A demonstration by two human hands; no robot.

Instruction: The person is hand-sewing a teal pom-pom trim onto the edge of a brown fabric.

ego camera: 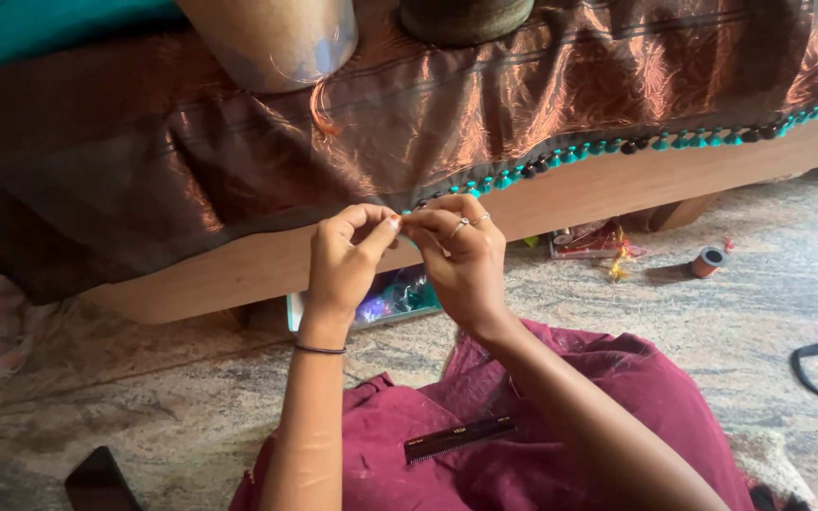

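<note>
The left hand (345,255) and the right hand (461,255) are brought together at the fingertips, meeting just below the beaded edge of a brown shimmering cloth (239,142). Both hands are closed into a fine pinch, thumb against forefinger, on the end of the trim of teal and dark beads (617,147) where it reaches them; what exactly is pinched between the fingertips is too small to be made out. The trim runs away up and to the right of the right hand along the cloth's hem. Two rings are worn on the right hand, and a thin dark bangle (319,349) is seen at the left wrist.

The cloth is draped over a wooden bed frame (617,189), just beyond the hands. Below and behind the hands, a shallow tray of glittery pieces (395,298) lies on the floor under the frame. A dark comb (456,439) rests on the maroon garment (542,454) in the lap, below the right wrist. Well to the right of the right hand, a small spool (709,260) stands on the stone floor (144,397), and a black phone (98,481) lies well below and to the left of the left hand.
</note>
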